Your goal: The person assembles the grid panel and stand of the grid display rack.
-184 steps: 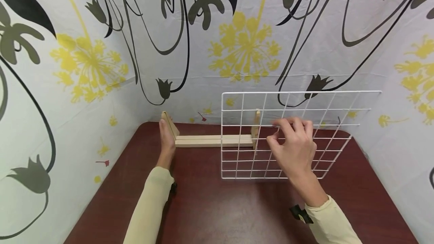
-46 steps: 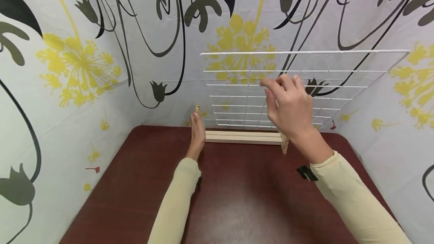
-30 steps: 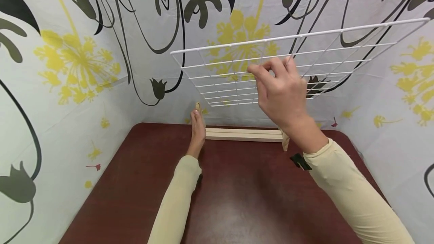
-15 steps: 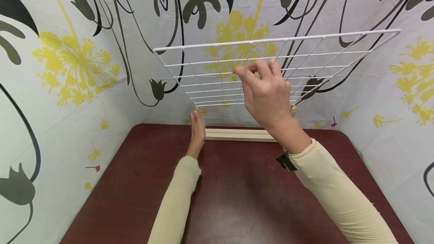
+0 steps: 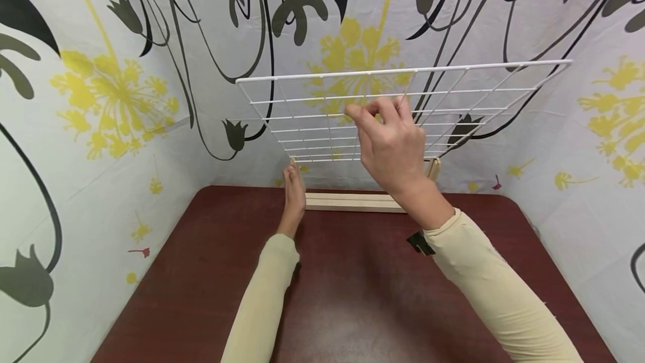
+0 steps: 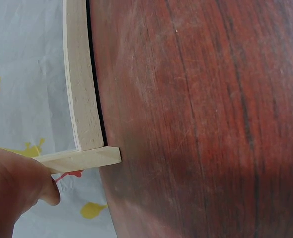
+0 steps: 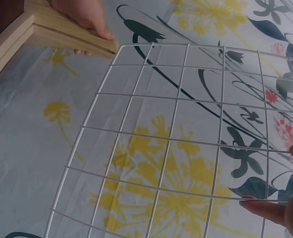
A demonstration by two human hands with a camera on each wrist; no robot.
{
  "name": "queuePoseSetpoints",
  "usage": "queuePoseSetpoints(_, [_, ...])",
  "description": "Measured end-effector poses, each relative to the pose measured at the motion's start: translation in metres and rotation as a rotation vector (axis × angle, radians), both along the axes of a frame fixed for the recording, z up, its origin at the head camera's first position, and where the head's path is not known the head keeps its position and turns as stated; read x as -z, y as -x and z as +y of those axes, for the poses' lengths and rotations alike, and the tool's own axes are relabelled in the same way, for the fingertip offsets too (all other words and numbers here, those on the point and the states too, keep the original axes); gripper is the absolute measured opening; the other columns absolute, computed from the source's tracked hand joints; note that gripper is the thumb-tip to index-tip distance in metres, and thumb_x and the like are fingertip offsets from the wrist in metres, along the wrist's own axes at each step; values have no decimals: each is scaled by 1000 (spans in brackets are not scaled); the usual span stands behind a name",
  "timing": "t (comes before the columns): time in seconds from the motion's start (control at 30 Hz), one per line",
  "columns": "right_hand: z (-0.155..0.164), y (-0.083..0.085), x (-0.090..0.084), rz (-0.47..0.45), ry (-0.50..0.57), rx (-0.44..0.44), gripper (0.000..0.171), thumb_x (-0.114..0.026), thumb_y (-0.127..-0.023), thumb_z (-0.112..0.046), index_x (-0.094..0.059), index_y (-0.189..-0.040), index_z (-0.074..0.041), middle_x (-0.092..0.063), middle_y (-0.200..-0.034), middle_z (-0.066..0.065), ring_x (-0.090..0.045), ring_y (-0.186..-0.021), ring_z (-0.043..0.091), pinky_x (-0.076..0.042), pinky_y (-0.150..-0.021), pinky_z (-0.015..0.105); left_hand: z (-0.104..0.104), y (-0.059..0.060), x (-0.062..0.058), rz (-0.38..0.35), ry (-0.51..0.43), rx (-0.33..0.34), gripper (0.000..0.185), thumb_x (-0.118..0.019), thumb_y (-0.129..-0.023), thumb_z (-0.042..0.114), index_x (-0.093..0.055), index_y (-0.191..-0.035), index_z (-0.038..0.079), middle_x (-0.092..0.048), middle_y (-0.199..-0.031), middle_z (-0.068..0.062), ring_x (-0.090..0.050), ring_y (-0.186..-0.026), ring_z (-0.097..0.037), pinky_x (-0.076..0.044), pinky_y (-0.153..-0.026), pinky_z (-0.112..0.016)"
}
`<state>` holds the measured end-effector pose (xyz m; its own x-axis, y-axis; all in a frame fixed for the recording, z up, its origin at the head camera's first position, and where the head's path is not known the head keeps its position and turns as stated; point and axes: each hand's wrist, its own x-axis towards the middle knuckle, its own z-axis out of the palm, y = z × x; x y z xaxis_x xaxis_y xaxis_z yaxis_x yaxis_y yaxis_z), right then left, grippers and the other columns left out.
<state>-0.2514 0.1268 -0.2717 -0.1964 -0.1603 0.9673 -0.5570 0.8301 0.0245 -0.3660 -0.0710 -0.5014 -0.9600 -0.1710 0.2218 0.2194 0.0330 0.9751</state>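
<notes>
One white wire grid panel (image 5: 322, 113), square-meshed, held in the air above the far edge of the table, lying nearly flat with its near edge raised and its far edge low, close to the wooden frame. In the right wrist view, one far corner of the panel (image 7: 136, 124) meets the tip of the frame's left upright.

One right hand (image 5: 390, 144), fingers curled round the panel's wires near its middle, gripping it.

One pale wooden frame (image 5: 353, 201), a long base bar along the far edge of the table with a short upright at each end; the right upright (image 5: 432, 169) shows just behind the right wrist.

One left hand (image 5: 294, 195), fingers straight and set flat against the left upright (image 6: 84, 158), steadying it without clasping.

One dark reddish-brown wooden table (image 5: 342, 296), bearing the frame.

One white cloth backdrop (image 5: 126, 88) printed with yellow flowers and black stems, on three sides.

Two cream sleeves (image 5: 262, 301), one on each forearm.
</notes>
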Motion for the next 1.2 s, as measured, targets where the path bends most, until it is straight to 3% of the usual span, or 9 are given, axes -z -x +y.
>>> queuePoseSetpoints(0.8, [0, 17, -2, -53, 5, 58, 13, -62, -108, -23, -74, -113, -24, -68, -102, 8, -59, -89, 35, -45, -41, 47, -2, -2, -1, -24, 19, 2, 65, -12, -114, 54, -30, -157, 9, -35, -163, -22, -34, -154, -34, -25, -130, -53])
queuePoseSetpoints(1.2, [0, 25, -4, -87, -40, 73, 17, -59, -110, -24, -75, -116, -24, -67, -104, 7, -61, -94, 33, -49, -44, 47, 1, -4, -2, -6, 3, -1, 61, -14, -116, 49, -31, -156, 6, -36, -164, -23, -32, -157, -34, -24, -131, -52])
